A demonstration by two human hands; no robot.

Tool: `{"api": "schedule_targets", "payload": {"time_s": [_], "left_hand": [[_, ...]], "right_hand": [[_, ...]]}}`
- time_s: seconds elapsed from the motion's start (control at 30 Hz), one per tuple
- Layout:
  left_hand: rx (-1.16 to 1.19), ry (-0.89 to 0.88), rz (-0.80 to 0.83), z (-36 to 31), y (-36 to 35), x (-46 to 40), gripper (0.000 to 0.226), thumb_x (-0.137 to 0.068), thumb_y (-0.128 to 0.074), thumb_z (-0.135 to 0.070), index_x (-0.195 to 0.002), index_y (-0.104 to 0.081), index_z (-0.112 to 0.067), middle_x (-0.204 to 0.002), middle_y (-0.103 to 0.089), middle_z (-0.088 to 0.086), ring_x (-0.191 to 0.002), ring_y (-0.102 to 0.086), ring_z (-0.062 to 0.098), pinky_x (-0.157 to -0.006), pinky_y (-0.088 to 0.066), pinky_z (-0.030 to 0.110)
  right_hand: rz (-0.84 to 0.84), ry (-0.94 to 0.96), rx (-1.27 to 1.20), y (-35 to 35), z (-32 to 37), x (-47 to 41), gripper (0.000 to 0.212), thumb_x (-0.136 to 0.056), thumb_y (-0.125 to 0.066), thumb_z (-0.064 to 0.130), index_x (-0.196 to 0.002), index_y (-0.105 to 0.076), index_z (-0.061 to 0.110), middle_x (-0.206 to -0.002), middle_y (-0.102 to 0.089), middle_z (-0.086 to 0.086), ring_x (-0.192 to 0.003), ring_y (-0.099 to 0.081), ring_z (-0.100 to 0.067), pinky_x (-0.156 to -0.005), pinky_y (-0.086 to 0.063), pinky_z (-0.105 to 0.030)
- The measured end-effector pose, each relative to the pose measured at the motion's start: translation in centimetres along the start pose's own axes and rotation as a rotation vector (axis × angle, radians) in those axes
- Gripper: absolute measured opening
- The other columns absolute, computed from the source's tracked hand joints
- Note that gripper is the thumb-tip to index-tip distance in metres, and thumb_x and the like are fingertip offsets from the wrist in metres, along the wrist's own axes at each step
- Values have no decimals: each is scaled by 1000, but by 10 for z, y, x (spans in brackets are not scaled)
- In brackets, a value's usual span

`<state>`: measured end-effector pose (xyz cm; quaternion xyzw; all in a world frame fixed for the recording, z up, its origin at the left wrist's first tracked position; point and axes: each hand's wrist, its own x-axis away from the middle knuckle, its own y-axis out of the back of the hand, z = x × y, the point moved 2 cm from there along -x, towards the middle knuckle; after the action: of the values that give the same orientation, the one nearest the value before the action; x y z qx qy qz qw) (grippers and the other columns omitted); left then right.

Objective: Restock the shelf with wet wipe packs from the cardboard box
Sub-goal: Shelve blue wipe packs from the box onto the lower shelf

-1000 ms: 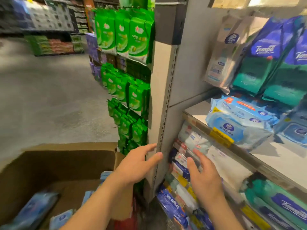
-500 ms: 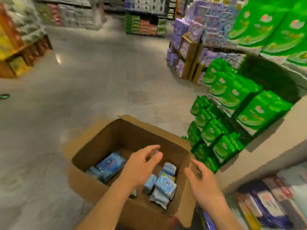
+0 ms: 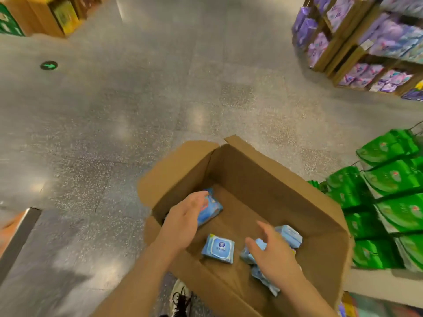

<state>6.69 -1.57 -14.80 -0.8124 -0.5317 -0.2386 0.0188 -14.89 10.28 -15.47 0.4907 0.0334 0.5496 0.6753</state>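
Observation:
An open cardboard box (image 3: 270, 170) stands on the floor below me, holding several light blue wet wipe packs. My left hand (image 3: 183, 217) reaches into the box's left side, its fingers lying relaxed over one wet wipe pack (image 3: 211, 210); I see no closed grip. My right hand (image 3: 273, 253) hovers with fingers spread over a cluster of packs (image 3: 289, 236) at the right side. One more pack (image 3: 218, 248) lies flat between my hands, untouched. The shelf itself is out of view.
Green packs (image 3: 393, 197) hang on the rack end just right of the box. Wooden crates of purple packs (image 3: 366, 44) stand at the far right. Grey floor (image 3: 137, 110) spreads left and ahead. My shoe (image 3: 180, 298) shows beside the box's near wall.
The view has swung from the shelf down to the box. Both hands have dropped from in front of the shelf into the box, the left onto a pack.

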Motion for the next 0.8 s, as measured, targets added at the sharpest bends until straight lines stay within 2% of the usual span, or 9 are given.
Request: {"api": "schedule_targets", "payload": {"time_s": [0.1,0.17,0.27,0.4,0.53,0.6,0.7,0.73,0.8], "left_hand": [[39,29,-13,17,-3,-24,43,-107,-31,-49,-134,-62,-35,-128,-69,-13,-118,-60,-4,-107,-45,25],[82,63,-45,26,-6,-42,53,-91,-27,-70,-121,-65,-49,-121,-70,-20,-113,-61,-8,-105,-47,30],[101,131,-75,38,-12,-70,57,-76,-20,-78,-107,-64,-60,-115,-71,-24,-108,-63,-5,-100,-49,32],[137,195,-121,53,-18,-102,68,-66,-24,-84,-103,-71,-52,-107,-73,-25,-98,-66,-9,-95,-50,27],[155,209,-170,71,-17,-121,70,-82,-28,-89,-109,-72,-42,-107,-75,-22,-97,-69,-7,-84,-50,23],[166,230,-183,80,-15,-125,73,-84,-23,-87,-111,-72,-40,-107,-76,-20,-99,-69,-3,-84,-49,26],[159,242,-190,89,-14,-125,76,-80,-25,-90,-111,-73,-40,-106,-76,-20,-99,-69,-3,-80,-47,24],[158,245,-185,90,-14,-125,76,-77,-25,-89,-111,-73,-40,-106,-76,-20,-98,-70,-3,-78,-47,23],[145,246,-170,93,-15,-125,75,-80,-24,-90,-112,-72,-41,-107,-76,-20,-98,-70,-4,-76,-48,21]], "right_hand": [[48,-43,-9,-23,-9,-42,64,-95,-65,48,-151,-44,25,-145,-55,1,-130,-52,-15,-106,-41,-28],[66,-55,-31,-42,-16,-75,63,-94,-67,46,-149,-47,23,-142,-58,-1,-121,-55,-14,-101,-42,-25],[84,-75,-71,-78,-29,-130,64,-93,-71,43,-148,-49,20,-137,-62,-5,-116,-58,-15,-98,-44,-27],[113,-87,-128,-128,-41,-197,77,-89,-71,51,-152,-44,16,-148,-53,-8,-132,-53,-21,-110,-43,-34],[140,-62,-126,-170,-38,-249,86,-89,-74,49,-155,-37,8,-151,-48,-15,-140,-46,-30,-114,-37,-35],[157,-55,-178,-188,-33,-269,83,-88,-77,47,-152,-42,6,-145,-56,-11,-134,-52,-28,-111,-39,-31],[122,-45,-232,-206,-31,-290,96,-73,-73,76,-139,-56,9,-126,-65,-3,-119,-61,-23,-109,-43,-31],[125,-61,-237,-209,-31,-294,95,-73,-73,76,-137,-57,8,-122,-65,-2,-116,-61,-22,-108,-45,-33],[177,-130,-313,-211,-32,-298,69,-82,-79,55,-130,-59,9,-112,-64,0,-105,-64,-20,-102,-49,-34]]}}
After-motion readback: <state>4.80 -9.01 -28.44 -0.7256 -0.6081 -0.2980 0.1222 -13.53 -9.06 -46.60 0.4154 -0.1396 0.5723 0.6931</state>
